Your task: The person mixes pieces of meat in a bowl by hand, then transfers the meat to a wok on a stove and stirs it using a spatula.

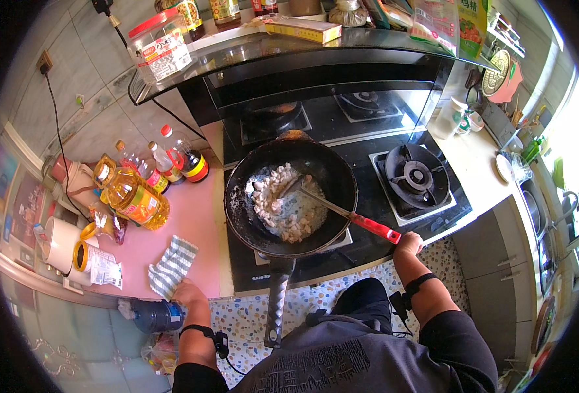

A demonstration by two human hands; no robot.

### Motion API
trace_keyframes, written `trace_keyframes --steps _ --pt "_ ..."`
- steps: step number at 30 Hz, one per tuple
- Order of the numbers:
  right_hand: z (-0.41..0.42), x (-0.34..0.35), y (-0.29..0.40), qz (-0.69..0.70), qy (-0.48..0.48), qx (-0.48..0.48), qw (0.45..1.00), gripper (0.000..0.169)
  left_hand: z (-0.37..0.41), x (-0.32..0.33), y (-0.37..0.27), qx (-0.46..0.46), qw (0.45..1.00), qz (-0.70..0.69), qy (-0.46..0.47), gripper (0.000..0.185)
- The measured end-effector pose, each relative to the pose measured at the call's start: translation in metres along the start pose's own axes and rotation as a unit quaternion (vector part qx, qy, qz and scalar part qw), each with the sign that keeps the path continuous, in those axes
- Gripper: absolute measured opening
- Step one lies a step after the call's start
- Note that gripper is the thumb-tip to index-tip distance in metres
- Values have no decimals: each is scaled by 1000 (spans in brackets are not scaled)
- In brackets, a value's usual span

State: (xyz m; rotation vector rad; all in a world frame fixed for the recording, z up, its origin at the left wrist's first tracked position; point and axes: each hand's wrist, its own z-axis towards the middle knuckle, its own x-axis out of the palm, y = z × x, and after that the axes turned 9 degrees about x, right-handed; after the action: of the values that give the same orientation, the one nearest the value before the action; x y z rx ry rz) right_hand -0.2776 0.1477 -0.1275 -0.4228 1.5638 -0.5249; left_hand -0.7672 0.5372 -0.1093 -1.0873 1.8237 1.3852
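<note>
A black wok (240,216) sits on the left burner of a black glass gas hob, its ridged handle pointing towards me. Pale chunks of what looks like meat (269,196) lie in cloudy liquid inside it. A metal spatula with a red handle (375,227) rests in the wok and leans over its right rim. My right hand (409,243) is at the hob's front edge, just beyond the end of that handle; whether it touches the handle or holds anything cannot be told. My left hand (189,293) is on the near end of a striped grey and white cloth (172,265) on the pink counter.
A large cooking oil bottle (139,199) and several sauce bottles (187,159) stand left of the wok. The right burner (417,177) holds no pan. Above the hob, a glass shelf (368,42) carries jars and packets. A water jug (157,316) stands below the counter.
</note>
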Motion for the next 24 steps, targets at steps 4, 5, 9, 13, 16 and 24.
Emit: trace_keyframes --steps 4,5,9,13,16,24 --pt "-1 -7 -1 17 11 -2 1000 11 8 18 2 -6 998 48 -46 25" --pt "-2 -7 -1 23 12 -4 1000 11 14 28 3 -12 995 70 -66 22" --pt "-1 -7 -3 30 20 8 999 11 11 20 -1 -6 996 58 -60 21" --pt "2 -3 -2 36 22 1 999 12 7 19 0 -4 996 49 -72 20" --pt "1 3 1 20 -8 11 1000 12 12 25 2 -1 995 44 -94 21" --pt "-2 -9 -3 23 22 -4 999 10 9 26 0 -8 992 71 -100 23"
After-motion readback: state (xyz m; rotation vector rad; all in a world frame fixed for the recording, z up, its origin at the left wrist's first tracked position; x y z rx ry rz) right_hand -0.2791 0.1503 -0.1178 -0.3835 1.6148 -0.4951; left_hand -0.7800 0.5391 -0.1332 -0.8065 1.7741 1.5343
